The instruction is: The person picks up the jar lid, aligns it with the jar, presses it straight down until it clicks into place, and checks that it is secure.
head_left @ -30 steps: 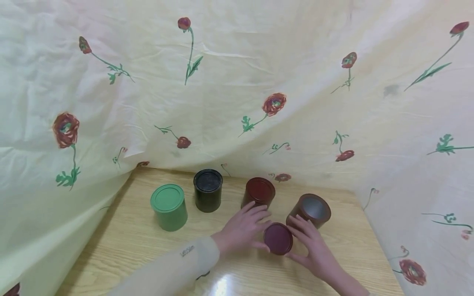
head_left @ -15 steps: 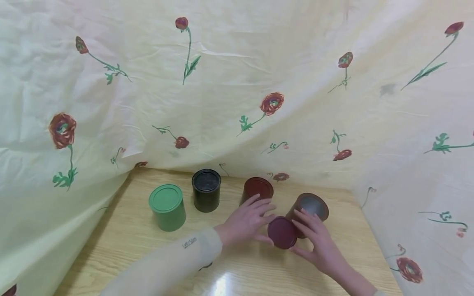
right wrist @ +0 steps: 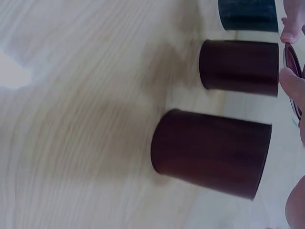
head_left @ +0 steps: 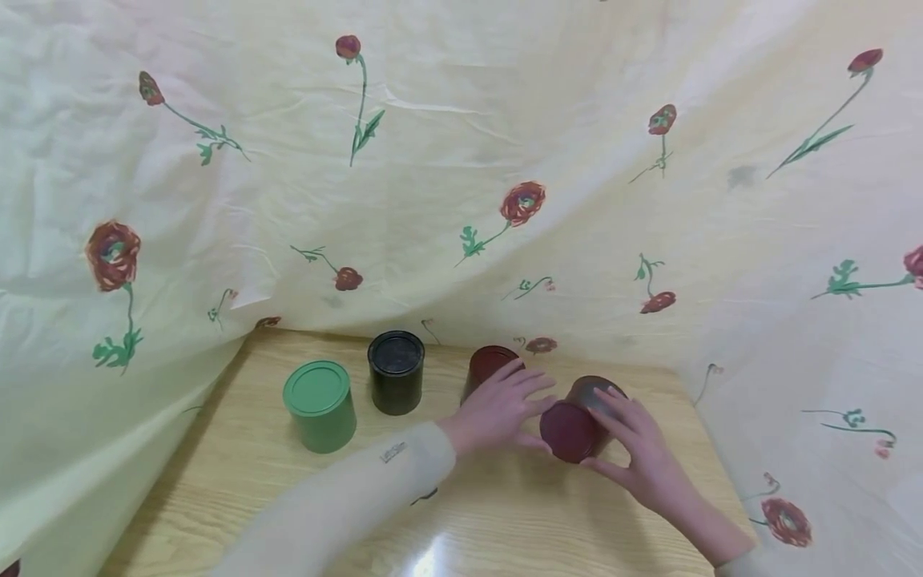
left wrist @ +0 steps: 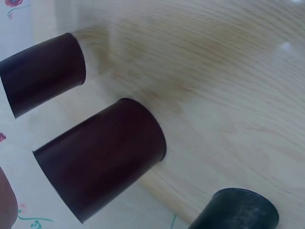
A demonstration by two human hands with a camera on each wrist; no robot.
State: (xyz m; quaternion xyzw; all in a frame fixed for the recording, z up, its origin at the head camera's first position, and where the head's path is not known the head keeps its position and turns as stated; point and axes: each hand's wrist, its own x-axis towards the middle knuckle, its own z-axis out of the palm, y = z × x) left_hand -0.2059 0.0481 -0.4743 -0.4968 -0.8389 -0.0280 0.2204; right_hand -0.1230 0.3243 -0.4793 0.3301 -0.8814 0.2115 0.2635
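Note:
Both hands hold a round dark red lid [head_left: 568, 433] by its edge, left hand [head_left: 497, 413] on one side and right hand [head_left: 642, 453] on the other. In the right wrist view the lid [right wrist: 291, 59] is tilted on edge, with thumbs and fingers pinching its rim. Just behind it in the head view stands an open dark red can [head_left: 587, 393], grey inside and partly covered by the lid and right fingers. The right wrist view shows this can's wall [right wrist: 209, 152] below the lid, apart from it. A lidded red can [head_left: 490, 365] stands behind the left hand, partly hidden.
A black lidded can [head_left: 397, 377] and a green lidded can [head_left: 320, 409] stand to the left on the wooden table [head_left: 476, 521]. Cream cloth with poppies [head_left: 433, 200] hangs at the back and sides.
Both hands have carried the lid to the right and away from the person, from in front of the open can to over its near side. The cans stay where they stood.

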